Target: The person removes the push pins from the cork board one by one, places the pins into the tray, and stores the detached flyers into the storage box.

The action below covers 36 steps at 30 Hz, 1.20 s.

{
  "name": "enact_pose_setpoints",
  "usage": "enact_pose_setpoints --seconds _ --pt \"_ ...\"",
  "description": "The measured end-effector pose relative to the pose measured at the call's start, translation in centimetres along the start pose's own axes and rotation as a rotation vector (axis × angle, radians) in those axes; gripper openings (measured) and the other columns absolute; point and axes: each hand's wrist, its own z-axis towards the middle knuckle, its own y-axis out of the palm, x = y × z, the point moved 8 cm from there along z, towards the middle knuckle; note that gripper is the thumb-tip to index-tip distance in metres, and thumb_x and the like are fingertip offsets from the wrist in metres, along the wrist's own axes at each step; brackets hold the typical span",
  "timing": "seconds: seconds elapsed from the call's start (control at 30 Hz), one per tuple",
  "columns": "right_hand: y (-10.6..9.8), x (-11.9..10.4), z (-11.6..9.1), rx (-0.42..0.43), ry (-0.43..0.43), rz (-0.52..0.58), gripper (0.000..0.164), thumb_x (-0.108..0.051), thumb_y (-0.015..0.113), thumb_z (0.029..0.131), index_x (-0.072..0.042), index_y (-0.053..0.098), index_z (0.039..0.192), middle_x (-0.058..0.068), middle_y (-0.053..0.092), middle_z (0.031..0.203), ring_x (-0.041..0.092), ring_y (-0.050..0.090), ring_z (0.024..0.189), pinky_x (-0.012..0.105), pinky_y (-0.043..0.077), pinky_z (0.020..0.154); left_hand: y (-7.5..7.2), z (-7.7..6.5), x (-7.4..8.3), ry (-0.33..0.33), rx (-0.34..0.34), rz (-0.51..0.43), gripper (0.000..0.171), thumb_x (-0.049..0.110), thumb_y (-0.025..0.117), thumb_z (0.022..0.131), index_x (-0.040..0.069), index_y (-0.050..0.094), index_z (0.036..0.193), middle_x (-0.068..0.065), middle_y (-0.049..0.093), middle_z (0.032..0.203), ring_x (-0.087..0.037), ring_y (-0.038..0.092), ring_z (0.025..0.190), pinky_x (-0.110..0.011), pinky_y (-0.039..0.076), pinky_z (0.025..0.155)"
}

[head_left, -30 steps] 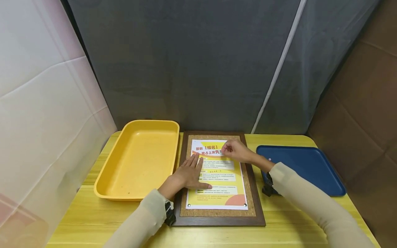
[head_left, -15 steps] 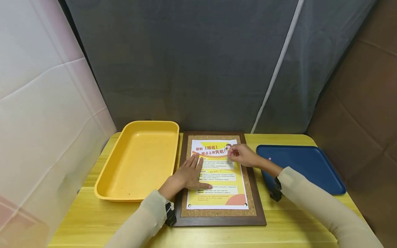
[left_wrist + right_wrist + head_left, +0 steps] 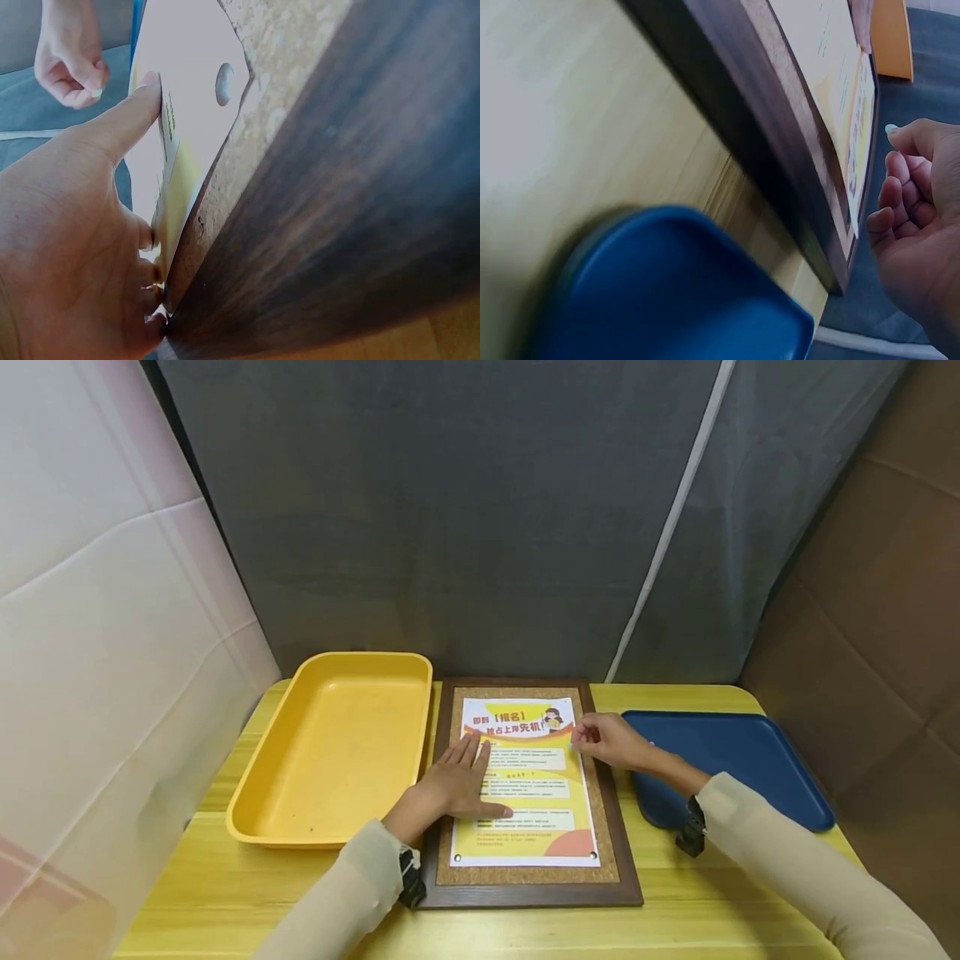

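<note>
A printed yellow-and-white poster (image 3: 525, 777) lies on a cork board (image 3: 611, 864) with a dark brown wooden frame (image 3: 525, 896). Silver thumbtacks (image 3: 594, 856) sit at its bottom corners; small dots show at the top corners. My left hand (image 3: 459, 781) presses flat on the poster's left side, fingers spread, thumb (image 3: 142, 101) pointing across the sheet. Just past the poster's upper right edge hovers my right hand (image 3: 609, 741), fingers curled. At its thumb tip (image 3: 904, 137) a small pale thing shows, seemingly pinched; I cannot tell its kind.
Left of the board stands a deep yellow tray (image 3: 330, 747). To the right is a shallow blue tray (image 3: 738, 768) with a small pink thing (image 3: 652, 744) near its left rim, partly behind my right wrist. A grey curtain (image 3: 450, 527) hangs behind the wooden table (image 3: 225, 893).
My right hand has moved right across the poster's upper part to its right edge, uncovering the title and the printed figure. My left hand stays pressed in place.
</note>
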Motion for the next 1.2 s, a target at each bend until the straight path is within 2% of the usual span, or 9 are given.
enact_pose_setpoints --seconds 0.23,0.93,1.2 --pt "-1.5 0.7 -1.2 0.021 0.037 -0.023 0.007 -0.003 0.075 0.095 -0.009 0.073 0.092 -0.004 0.063 0.080 0.009 0.055 0.072 0.025 0.048 0.066 -0.1 -0.1 -0.1 0.001 -0.003 -0.003 0.121 0.081 0.058 0.090 0.004 0.011 0.170 -0.018 0.000 0.178 -0.034 0.001 0.165 -0.049 0.013 0.132" --pt "-5.1 4.4 -5.3 0.088 0.090 -0.118 0.009 -0.002 0.076 0.095 -0.009 0.072 0.090 -0.003 0.065 0.082 0.006 0.054 0.071 0.025 0.048 0.064 0.1 -0.4 -0.2 0.003 -0.013 -0.016 0.120 0.081 0.058 0.091 0.004 0.010 0.170 -0.018 -0.003 0.177 -0.034 -0.001 0.165 -0.049 0.011 0.132" --pt "-5.8 5.7 -6.6 0.105 0.121 -0.153 0.009 -0.004 0.076 0.096 -0.008 0.072 0.089 -0.002 0.066 0.082 0.005 0.054 0.070 0.025 0.047 0.063 0.2 -0.3 -0.2 0.002 -0.017 -0.015 0.120 0.081 0.058 0.091 0.005 0.010 0.170 -0.017 -0.003 0.178 -0.034 -0.002 0.165 -0.050 0.012 0.132"
